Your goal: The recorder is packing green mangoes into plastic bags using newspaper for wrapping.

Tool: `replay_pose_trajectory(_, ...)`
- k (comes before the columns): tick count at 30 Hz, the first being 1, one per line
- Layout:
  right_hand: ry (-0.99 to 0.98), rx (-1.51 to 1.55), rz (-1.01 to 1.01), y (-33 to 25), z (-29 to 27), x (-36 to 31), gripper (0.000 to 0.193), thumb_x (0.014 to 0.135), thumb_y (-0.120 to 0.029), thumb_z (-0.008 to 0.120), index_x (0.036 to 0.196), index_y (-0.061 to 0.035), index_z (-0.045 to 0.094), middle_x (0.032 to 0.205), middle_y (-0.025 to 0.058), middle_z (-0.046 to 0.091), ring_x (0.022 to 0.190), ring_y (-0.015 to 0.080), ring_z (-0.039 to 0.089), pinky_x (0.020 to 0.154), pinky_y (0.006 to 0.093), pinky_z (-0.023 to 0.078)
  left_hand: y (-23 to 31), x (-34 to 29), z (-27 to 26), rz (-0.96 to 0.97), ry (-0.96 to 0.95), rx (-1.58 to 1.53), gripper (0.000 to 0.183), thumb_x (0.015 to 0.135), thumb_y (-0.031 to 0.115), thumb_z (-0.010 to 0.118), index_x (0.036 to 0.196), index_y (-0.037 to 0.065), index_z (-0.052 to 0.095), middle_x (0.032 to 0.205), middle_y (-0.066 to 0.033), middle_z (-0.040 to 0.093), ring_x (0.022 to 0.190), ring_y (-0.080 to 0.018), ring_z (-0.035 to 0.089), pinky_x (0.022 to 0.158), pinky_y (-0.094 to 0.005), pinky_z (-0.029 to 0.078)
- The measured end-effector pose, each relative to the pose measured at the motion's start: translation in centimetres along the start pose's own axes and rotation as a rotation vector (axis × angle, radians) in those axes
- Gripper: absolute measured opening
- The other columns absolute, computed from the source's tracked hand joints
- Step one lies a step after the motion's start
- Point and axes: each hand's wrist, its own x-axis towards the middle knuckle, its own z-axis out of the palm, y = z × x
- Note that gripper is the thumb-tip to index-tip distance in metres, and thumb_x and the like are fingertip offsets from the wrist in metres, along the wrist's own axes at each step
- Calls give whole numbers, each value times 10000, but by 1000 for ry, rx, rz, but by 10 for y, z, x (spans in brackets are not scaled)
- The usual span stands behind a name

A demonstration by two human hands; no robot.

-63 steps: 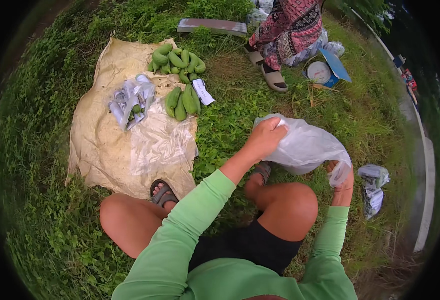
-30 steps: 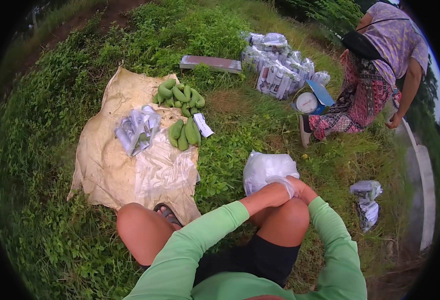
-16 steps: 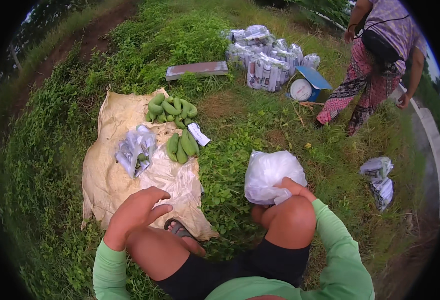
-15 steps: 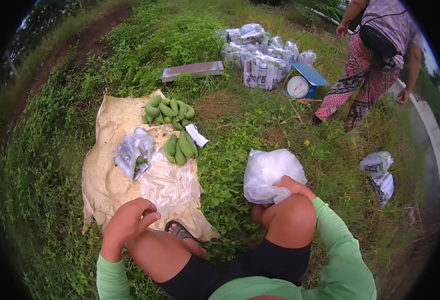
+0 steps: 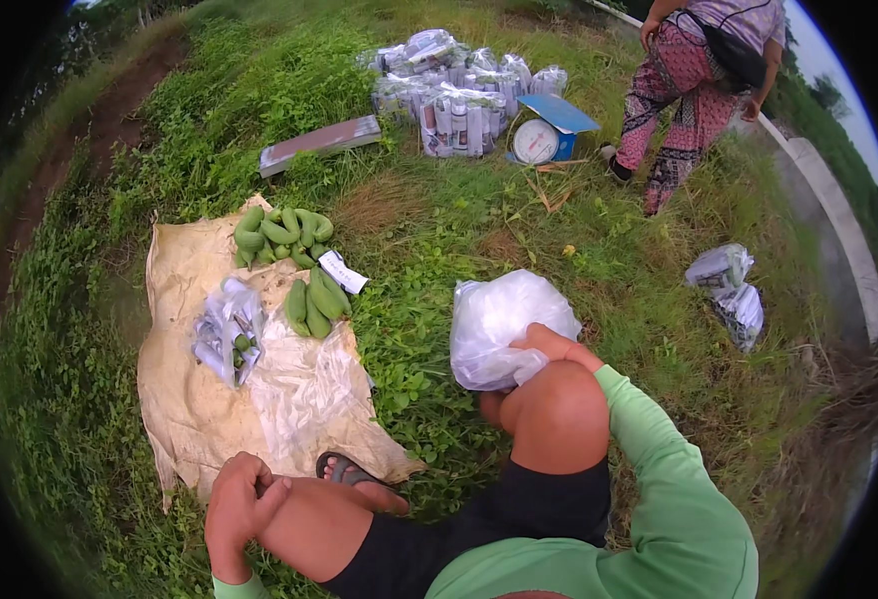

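Note:
A puffed, whitish plastic bag [image 5: 494, 334] is in front of my right knee. My right hand [image 5: 549, 342] is closed on its near right side, fingertips pressed into the film. What the bag holds cannot be made out. Over my left knee hangs my left hand [image 5: 244, 499], loosely curled, thumb apart from the fingers, with nothing in it. Beyond it, a tan sheet [image 5: 194, 419] carries a heap of green, gourd-like vegetables [image 5: 281, 235] and a smaller group [image 5: 316, 301] of the same. A clear bag of paper-wrapped rolls [image 5: 229, 334] lies on the sheet too.
Several bags of paper-wrapped rolls [image 5: 459, 120] stand at the back beside a blue dial scale [image 5: 559, 115]. A narrow board [image 5: 319, 145] lies left of them. Another person [image 5: 684, 90] stands back right. Two more bags [image 5: 734, 299] sit on the grass at right.
My left hand has lowered towards my knee, its fingers curling in more. The other person's legs have shifted farther off. The whole view has turned a little; my right hand stays on the bag.

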Motion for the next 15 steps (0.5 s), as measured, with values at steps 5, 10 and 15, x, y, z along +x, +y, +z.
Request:
replay_pose_trajectory(5,35,14,51,-1,11,3,557,1050,-414,607,1439,-15,598,1408,145,663,1283,261,628,1130,406,477,20,-10,4,-11,39,461,322,762,209,849,764,15,593,808,-181,611,781,-393,615,704,-480,487)
replay_pose_trajectory(10,160,-14,40,-2,10,0,483,1044,-356,580,1381,-16,646,1341,111,705,1242,215,642,1103,366,488,44,-16,4,-63,-75,436,339,758,239,863,803,20,608,807,-178,608,782,-400,619,716,-492,488)
replay_pose_trajectory(15,-9,94,84,-2,5,-8,442,1054,-304,577,1387,-24,655,1366,110,704,1208,216,651,1085,364,486,35,-9,4,73,64,347,373,799,283,866,848,29,598,852,-159,588,791,-388,589,718,-518,472)
